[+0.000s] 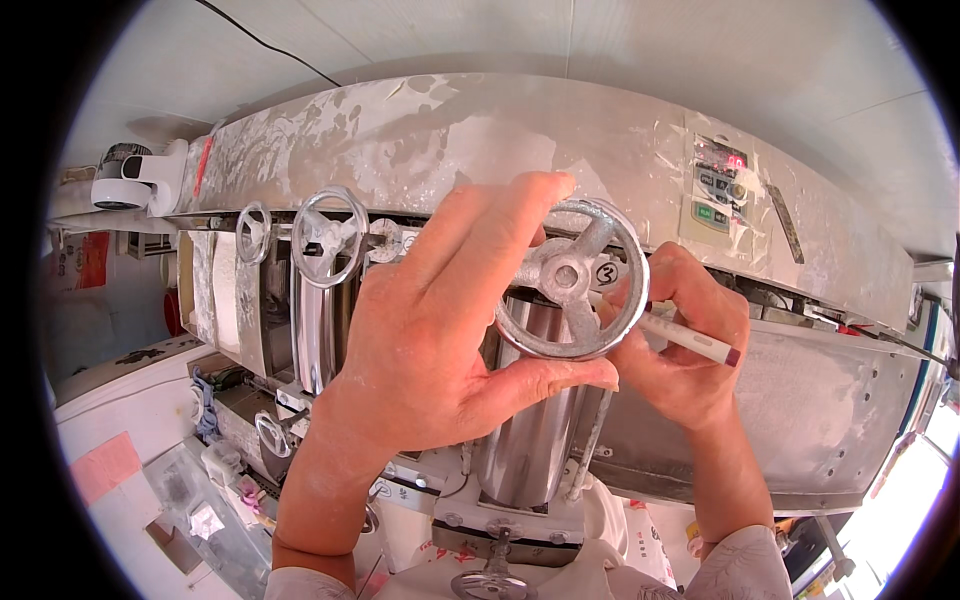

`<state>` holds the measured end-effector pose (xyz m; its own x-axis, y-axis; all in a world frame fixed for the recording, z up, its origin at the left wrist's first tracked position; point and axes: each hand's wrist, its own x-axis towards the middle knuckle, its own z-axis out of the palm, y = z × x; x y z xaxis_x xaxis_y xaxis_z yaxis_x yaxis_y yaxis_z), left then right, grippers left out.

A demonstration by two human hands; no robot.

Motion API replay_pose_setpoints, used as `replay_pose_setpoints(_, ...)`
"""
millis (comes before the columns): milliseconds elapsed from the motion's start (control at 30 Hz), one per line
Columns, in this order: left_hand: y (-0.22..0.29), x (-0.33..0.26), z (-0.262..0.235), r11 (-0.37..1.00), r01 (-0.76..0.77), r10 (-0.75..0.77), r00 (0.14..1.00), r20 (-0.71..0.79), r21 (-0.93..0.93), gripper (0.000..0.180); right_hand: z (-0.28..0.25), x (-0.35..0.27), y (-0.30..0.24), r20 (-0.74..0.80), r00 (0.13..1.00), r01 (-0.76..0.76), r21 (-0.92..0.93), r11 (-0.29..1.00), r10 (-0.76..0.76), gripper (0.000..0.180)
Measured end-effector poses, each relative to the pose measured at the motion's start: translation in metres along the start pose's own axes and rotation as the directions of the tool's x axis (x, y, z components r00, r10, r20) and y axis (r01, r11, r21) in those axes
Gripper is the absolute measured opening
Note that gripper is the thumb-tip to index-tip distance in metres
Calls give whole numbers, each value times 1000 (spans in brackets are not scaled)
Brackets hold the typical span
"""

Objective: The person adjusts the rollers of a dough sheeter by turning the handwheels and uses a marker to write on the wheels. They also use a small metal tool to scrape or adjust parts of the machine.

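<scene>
A metal handwheel (566,276) with three spokes stands in front of me, on the front of a steel roller machine. My left hand (430,320) grips it, the fingers by the top of the rim and the thumb along the bottom; the palm hides its left side. In my right hand (690,340) is a white marker pen (690,335) with a dark end. Its tip is hidden behind the wheel's right rim. Behind the spokes, a small white label (607,272) bears a handwritten mark. A shiny steel roller (530,450) runs down below the wheel.
Two more handwheels (330,237) sit to the left, beside another roller (318,340). A control panel (718,190) with a red display is on the flour-dusted steel housing (480,130). At the far left is a white camera-like device (140,180); a lower handwheel (490,583) is near me.
</scene>
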<state>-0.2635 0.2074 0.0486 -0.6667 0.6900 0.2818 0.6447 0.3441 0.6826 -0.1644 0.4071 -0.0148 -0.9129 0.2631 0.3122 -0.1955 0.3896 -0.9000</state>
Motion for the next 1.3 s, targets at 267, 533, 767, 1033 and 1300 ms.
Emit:
replay_pose_setpoints(267,1,0,-1,1000,9,-9,1000,1,6,110,0,1,-1,6,1000,-14,4,1000,14,17)
replay_pose_setpoints(533,-1,0,0,1000,-10,10,1000,-6,7,109,0,0,1,12,1000,-13,39,999,13,16)
replay_pose_setpoints(767,4,1,-2,998,48,-49,999,15,28,104,-10,-2,-8,25,968,-243,348,906,250,9)
replay_pose_setpoints(1033,21,-10,-15,976,203,-203,979,-5,84,91,-42,-27,-29,-152,915,-276,438,855,373,9)
replay_pose_setpoints(1300,60,-99,-62,952,216,-189,972,-138,216,17,-55,-115,-56,-238,823,-317,562,764,516,12)
